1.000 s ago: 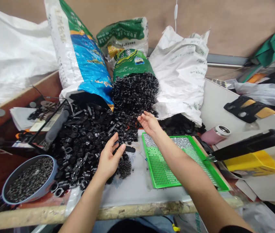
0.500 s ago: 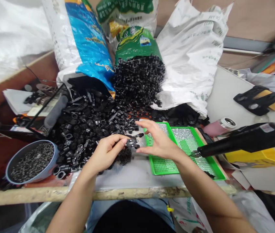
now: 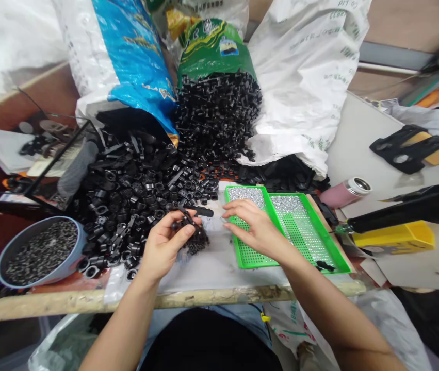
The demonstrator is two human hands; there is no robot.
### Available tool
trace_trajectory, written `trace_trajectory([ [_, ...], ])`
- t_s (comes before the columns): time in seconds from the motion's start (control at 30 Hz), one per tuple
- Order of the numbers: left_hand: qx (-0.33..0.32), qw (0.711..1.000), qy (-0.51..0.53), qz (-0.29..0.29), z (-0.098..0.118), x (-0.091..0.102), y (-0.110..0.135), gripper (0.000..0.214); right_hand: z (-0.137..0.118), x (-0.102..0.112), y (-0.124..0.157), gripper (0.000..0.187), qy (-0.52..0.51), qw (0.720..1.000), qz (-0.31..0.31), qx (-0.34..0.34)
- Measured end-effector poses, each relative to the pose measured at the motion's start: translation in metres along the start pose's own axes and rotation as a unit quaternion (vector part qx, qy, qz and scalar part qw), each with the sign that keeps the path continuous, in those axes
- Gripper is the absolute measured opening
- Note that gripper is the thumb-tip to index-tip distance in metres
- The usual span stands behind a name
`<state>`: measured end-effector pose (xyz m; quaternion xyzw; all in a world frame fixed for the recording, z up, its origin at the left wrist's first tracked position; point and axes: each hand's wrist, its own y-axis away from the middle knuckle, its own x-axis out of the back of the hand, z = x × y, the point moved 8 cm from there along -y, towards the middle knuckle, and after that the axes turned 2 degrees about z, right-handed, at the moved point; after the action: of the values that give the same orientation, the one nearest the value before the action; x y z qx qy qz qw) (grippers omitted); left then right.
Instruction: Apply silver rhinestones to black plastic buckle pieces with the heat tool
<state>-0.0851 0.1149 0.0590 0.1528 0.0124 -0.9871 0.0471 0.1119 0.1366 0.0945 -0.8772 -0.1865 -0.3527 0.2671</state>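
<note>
My left hand (image 3: 168,245) pinches a small black plastic part (image 3: 183,222) between thumb and fingers. The fingers partly cover it, and its exact kind cannot be made out. Just past those fingertips is a long black piece (image 3: 205,212); whether it touches the hand is unclear. Below the held part sits a little heap of tiny dark pieces (image 3: 196,244). My right hand (image 3: 256,226) hovers over the left green tray (image 3: 256,263), fingers apart and holding nothing. Silvery small metal pieces (image 3: 247,194) lie at that tray's far end.
Black ring-shaped parts (image 3: 126,201) are piled at left, beside a bowl of small pieces (image 3: 41,252). A green sack (image 3: 215,51) spills black parts at the back. A second green tray (image 3: 339,265), a black power screwdriver (image 3: 408,208) and a pink flask (image 3: 339,195) stand right.
My left hand has turned the black part, and the fingers now curl more around it. My right hand has drawn away to the right. The screwdriver has swung farther right.
</note>
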Motion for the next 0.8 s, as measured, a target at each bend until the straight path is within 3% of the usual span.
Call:
trace_trajectory([
  [0.17, 0.058, 0.996, -0.063, 0.026, -0.010, 0.016, 0.007, 0.062, 0.032, -0.024, 0.019, 0.007, 0.173, 0.971, -0.156, -0.061],
  [0.3, 0.079, 0.993, -0.080, 0.015, -0.010, 0.013, 0.014, 0.073, 0.022, -0.036, 0.017, 0.011, 0.261, 0.945, -0.186, -0.066],
  [0.47, 0.090, 0.992, -0.083, -0.009, -0.009, 0.008, 0.021, 0.075, 0.000, -0.061, 0.001, 0.023, 0.361, 0.895, -0.261, -0.010],
  [0.6, 0.087, 0.993, -0.077, -0.028, -0.012, 0.004, 0.025, 0.075, 0.002, -0.076, -0.002, 0.027, 0.388, 0.865, -0.317, -0.012],
  [0.7, 0.084, 0.993, -0.074, -0.042, -0.013, 0.003, 0.026, 0.072, 0.010, -0.077, 0.000, 0.025, 0.381, 0.869, -0.314, -0.012],
  [0.8, 0.082, 0.994, -0.060, -0.043, -0.015, 0.002, 0.025, 0.069, 0.013, -0.067, 0.003, 0.017, 0.335, 0.901, -0.274, -0.004],
])
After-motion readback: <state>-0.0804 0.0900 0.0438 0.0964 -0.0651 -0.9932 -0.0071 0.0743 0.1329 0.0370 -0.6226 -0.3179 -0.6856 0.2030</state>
